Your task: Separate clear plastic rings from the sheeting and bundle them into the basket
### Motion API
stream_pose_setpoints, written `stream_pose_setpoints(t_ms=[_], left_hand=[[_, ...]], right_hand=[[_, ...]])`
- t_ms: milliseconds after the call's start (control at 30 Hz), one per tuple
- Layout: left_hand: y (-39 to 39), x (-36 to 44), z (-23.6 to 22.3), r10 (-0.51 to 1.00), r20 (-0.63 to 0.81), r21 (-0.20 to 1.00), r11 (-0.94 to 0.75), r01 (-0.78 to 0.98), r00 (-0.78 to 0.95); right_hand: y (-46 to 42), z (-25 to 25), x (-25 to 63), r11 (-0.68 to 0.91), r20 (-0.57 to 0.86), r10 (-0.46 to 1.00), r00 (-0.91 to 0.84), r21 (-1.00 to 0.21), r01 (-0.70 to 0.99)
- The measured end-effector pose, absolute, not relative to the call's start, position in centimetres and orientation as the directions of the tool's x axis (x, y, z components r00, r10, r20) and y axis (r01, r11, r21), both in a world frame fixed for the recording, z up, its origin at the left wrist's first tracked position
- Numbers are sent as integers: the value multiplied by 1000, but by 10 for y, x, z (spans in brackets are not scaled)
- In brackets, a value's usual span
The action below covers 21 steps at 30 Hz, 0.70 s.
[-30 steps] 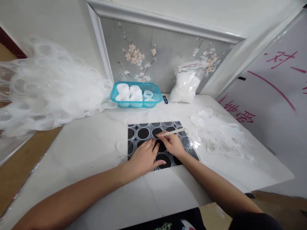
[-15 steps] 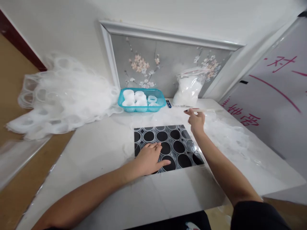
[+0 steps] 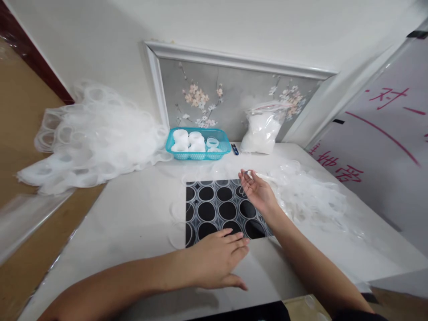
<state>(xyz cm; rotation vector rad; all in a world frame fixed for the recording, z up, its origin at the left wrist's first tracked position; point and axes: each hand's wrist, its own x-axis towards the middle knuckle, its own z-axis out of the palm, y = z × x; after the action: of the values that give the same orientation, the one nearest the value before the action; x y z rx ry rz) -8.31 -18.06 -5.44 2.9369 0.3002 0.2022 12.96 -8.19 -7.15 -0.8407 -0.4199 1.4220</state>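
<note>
My left hand (image 3: pixel 219 258) is open, palm down, fingers stretched over the near edge of a black mat (image 3: pixel 207 211) patterned with large circles. Above the mat's far right corner is my right hand (image 3: pixel 259 191), palm turned up and fingers curled. A thin pale stick-like tool (image 3: pixel 269 178) appears to run through its fingers, partly hidden by them. Something thin and clear also shows by those fingertips, too faint to name. Thin transparent rings (image 3: pixel 175 234) lie along the mat's left edge.
A blue plastic basket (image 3: pixel 197 156) with several white ring stacks stands behind the mat, beside small blue thread snips (image 3: pixel 235 149) and a bag of white material (image 3: pixel 261 133). Clear ring-cut film heaps up at left (image 3: pixel 100 133) and right (image 3: pixel 310 196). A framed panel (image 3: pixel 234 89) leans behind.
My right hand has come nearer and left, turning palm up; the stick earlier pointed across above it. My left hand has slid toward me off the mat's middle.
</note>
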Motion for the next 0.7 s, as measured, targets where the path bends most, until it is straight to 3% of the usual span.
stream_pose_setpoints(t_ms=[133,233,333,400,500,700], left_hand=[[-180,-96,-22,-56,381,34,-997,-75,923],[-174,-107,-14,-110,469,-65,-994,-90,876],[-159,-119,-34,26,442,-133,-987,94,897],[-148,-128,-52,178,384,-107,-966,235,906],[-139,-139,-72,327,312,-31,-935,354,892],[-138,-144,-81,400,312,-39,-901,432,862]], right_hand=[[-86,-52,115,-106,-128,992,-10,-779,-618],[-90,-50,97,-104,-68,993,-99,-899,-425],[-93,-64,74,-72,-40,979,-202,-986,-153],[-96,-78,61,-46,-36,976,-216,-998,-42],[-99,-95,49,-46,-50,983,-177,-999,28],[-100,-96,50,71,73,997,16,-993,98]])
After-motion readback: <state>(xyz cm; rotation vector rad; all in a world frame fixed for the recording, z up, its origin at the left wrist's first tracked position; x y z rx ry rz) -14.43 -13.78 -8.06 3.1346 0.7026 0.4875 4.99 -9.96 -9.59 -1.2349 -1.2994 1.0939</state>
